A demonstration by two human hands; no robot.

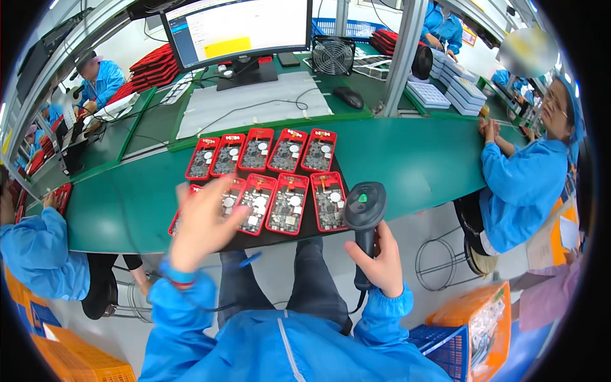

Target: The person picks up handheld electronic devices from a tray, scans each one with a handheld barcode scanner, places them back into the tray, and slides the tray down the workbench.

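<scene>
My right hand [384, 262] grips the handle of a black barcode scanner [365, 207] with a green light on its head, held upright just in front of the table edge. My left hand [202, 232], blurred by movement, hovers over the left end of the front row with thumb and fingers apart and nothing visible in it. Two rows of red cases with bare circuit boards lie on a black mat [299, 240]. One red case [330, 202] lies beside the scanner head; another red case [256, 205] is just right of my left thumb. My left hand partly hides the leftmost front cases.
Behind the cases stand a monitor [240, 32], a small fan [333, 56] and a black mouse [348, 97]. A metal post [404, 57] rises on the right. Co-workers in blue sit on both sides. Orange [495, 318] and blue crates [439, 349] stand on the floor.
</scene>
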